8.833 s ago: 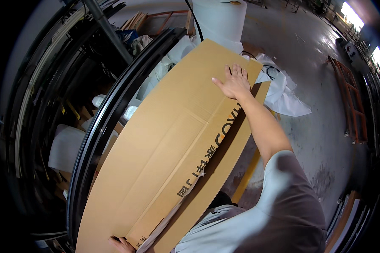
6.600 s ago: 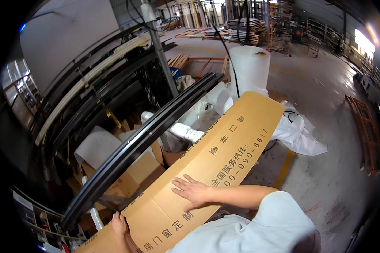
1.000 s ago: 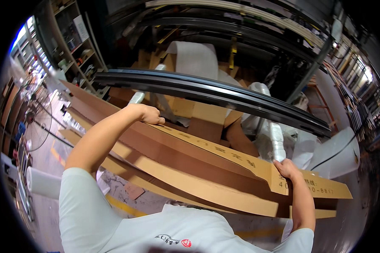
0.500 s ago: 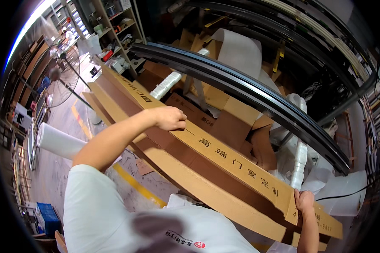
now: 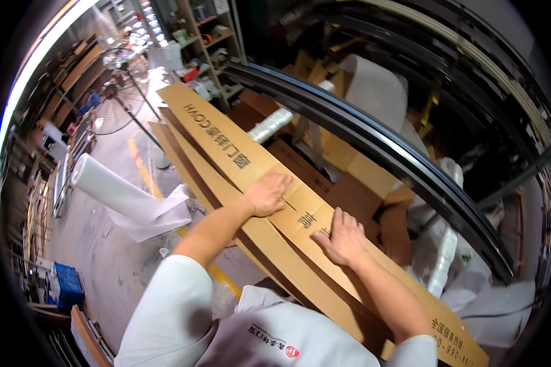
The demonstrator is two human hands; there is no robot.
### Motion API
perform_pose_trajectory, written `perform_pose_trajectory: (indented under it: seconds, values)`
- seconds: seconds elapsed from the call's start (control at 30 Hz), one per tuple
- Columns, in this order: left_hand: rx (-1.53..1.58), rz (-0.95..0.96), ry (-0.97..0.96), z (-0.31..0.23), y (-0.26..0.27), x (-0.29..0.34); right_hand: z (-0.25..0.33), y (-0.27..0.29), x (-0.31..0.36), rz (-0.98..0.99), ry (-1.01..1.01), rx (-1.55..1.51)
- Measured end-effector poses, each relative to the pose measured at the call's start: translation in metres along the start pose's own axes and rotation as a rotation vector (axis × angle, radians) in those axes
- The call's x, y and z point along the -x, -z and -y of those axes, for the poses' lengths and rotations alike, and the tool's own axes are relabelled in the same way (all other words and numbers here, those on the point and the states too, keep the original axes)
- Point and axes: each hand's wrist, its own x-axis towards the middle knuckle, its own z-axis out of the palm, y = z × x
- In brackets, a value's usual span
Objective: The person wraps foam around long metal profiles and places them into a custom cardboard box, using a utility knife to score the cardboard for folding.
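Observation:
A long brown cardboard box (image 5: pixel 324 290) lies slantwise in front of me, from far left to near right. Its long printed flap (image 5: pixel 211 131) is folded inward over the top, and a gap shows between it and the near flap (image 5: pixel 275 248). My left hand (image 5: pixel 268 194) rests on the printed flap near the middle of the box, its fingers stretched across the board. To the right of it, my right hand (image 5: pixel 344 237) presses on the same flap with thumb and fingers apart. Neither hand grasps anything. The inside of the box is mostly hidden.
Beyond the box, a long dark metal profile (image 5: pixel 373 144) crosses over wrapped supports (image 5: pixel 270 125) and cardboard scraps (image 5: pixel 361 202). On the floor at left lies a roll of white foam sheet (image 5: pixel 107 183), partly unrolled. Farther back stand fans (image 5: pixel 119 92) and shelves (image 5: pixel 211 37).
My right hand has left the box's near right end and moved left onto the middle. The printed flap has tipped inward and down. My left hand now lies flatter on it.

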Motion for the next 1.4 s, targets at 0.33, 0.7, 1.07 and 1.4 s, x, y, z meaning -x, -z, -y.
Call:
perform_pose_trajectory:
  seconds: [0.33,0.7,1.07,1.4]
  values:
    - [-0.022,0.258,0.048,0.068,0.048,-0.005,-0.020,-0.029,0.027,-0.027,0.199,0.019]
    - [-0.135,0.032,0.063,0.316,0.029,0.035,-0.022,-0.040,0.018,-0.019,0.125,-0.004]
    - [-0.079,0.025,0.151,0.480,0.067,0.016,-0.008,-0.036,-0.003,0.022,0.040,0.145]
    - [0.018,0.221,0.290,0.558,-0.009,0.009,-0.003,-0.038,0.000,-0.001,-0.210,0.066]
